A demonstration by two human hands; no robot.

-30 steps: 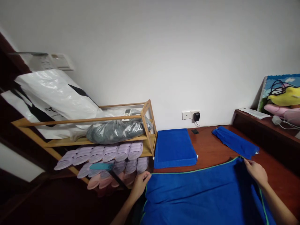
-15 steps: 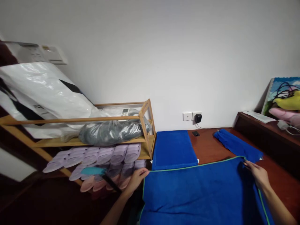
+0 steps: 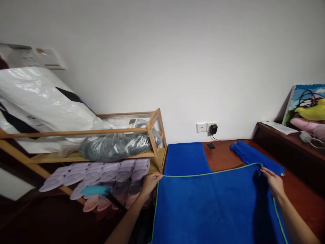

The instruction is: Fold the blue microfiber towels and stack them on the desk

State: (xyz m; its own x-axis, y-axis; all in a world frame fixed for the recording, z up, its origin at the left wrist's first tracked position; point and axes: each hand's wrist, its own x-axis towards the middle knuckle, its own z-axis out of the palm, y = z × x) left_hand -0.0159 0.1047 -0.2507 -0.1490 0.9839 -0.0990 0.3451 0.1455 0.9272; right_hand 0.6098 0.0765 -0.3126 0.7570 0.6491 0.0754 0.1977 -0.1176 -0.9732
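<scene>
The cloth (image 3: pixel 210 206), whose far edge ran just short of the stack (image 3: pixel 186 157), has come up across the stack's near side in view, hiding its near rim and the white tags there. Creases that crossed the cloth on the near side of the stack have smoothed out. The left fingers (image 3: pixel 156 176) have moved up beside the stack's near left corner; the right fingers (image 3: pixel 267 172), right of the stack, have risen too, the cloth's corner now overlapping the roll (image 3: pixel 254 156)

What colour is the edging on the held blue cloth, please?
The edging is green, showing best in the head view.
</scene>
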